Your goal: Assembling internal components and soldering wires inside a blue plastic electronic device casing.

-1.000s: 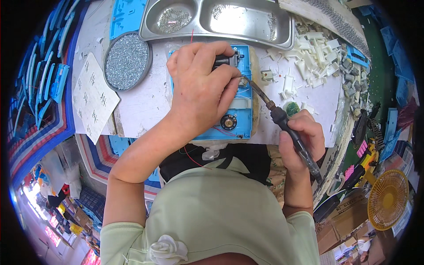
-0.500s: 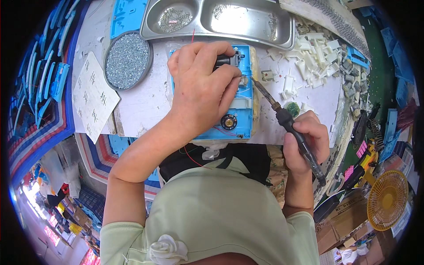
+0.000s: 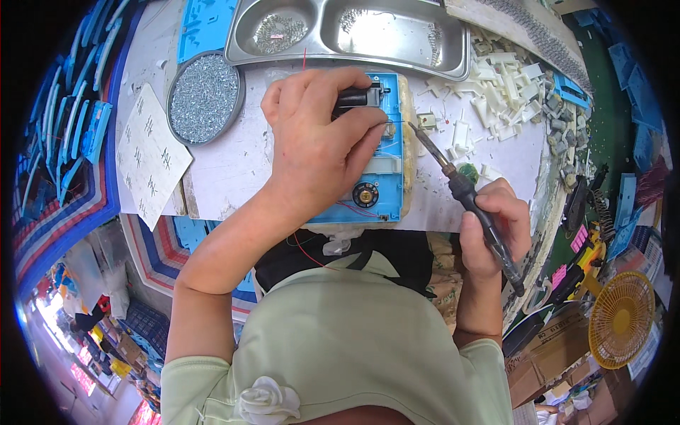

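My right hand (image 3: 494, 225) is wrapped around the dark handle of a soldering iron (image 3: 464, 193). The iron's tip points up and left, just off the right edge of a light-blue plastic casing (image 3: 393, 145). Over that casing lies my left hand (image 3: 319, 131), thumb and forefinger pinched on what looks like a thin wire (image 3: 398, 122) stretching toward the tip. A black cylindrical part (image 3: 352, 98) shows beside the forefinger. In the casing's lower part sit a small round speaker (image 3: 365, 195) and a white plastic piece (image 3: 383, 165). My left hand hides much of the casing's left side.
A steel compartment tray (image 3: 397, 67) holding tiny metal parts stands at the back. To the left are a round bowl of screws (image 3: 204, 98) and a paper sheet (image 3: 151, 152). White plastic parts (image 3: 506, 92) are heaped at right, near a green roll (image 3: 468, 172).
The soldering iron has drawn slightly right and down, away from the casing. My left hand has shifted a little left, and the black cylindrical part has moved slightly with it.
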`<move>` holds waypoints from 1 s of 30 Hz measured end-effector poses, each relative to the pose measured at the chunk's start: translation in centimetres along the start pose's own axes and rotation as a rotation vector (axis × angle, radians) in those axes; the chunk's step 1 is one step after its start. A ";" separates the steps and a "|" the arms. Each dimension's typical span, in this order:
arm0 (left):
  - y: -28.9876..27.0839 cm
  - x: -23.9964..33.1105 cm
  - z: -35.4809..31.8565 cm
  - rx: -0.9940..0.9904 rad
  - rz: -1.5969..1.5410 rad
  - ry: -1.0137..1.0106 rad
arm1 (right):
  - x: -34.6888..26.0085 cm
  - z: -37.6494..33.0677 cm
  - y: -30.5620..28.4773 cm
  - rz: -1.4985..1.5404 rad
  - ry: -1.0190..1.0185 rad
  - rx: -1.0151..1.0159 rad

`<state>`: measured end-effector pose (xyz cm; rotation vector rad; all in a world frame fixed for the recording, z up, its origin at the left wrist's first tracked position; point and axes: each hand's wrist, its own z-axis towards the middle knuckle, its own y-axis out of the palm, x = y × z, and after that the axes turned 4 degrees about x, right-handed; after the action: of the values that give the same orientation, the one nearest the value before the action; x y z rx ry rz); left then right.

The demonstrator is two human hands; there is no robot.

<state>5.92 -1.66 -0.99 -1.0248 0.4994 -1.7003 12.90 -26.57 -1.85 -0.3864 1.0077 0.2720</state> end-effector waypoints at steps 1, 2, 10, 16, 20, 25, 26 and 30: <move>-0.1 -0.1 0.0 0.006 -0.004 0.007 | 0.0 -0.1 -0.2 0.002 0.001 0.006; -0.1 -0.1 0.1 0.012 -0.007 0.015 | 0.1 -0.1 -0.3 0.004 0.003 0.012; -0.7 0.5 0.1 -0.087 0.018 0.035 | -0.3 -0.2 -0.6 -0.011 -0.002 -0.016; -0.7 0.8 0.3 -0.125 0.043 0.023 | -0.4 0.2 -0.1 -0.004 -0.035 -0.043; -0.9 0.9 0.4 -0.143 0.051 0.029 | -0.2 0.2 0.2 -0.005 -0.053 -0.052; -0.5 0.7 0.1 -0.120 0.015 0.019 | -0.3 0.1 0.4 -0.011 -0.057 -0.060; -0.5 0.7 0.1 -0.118 0.011 0.016 | -0.3 0.1 0.4 -0.009 -0.054 -0.059; -0.7 0.8 0.2 -0.123 0.036 0.019 | -0.3 0.1 0.4 -0.013 -0.056 -0.057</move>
<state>5.65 -2.06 -0.03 -1.0824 0.6377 -1.6654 12.62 -26.18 -1.62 -0.4353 0.9432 0.2987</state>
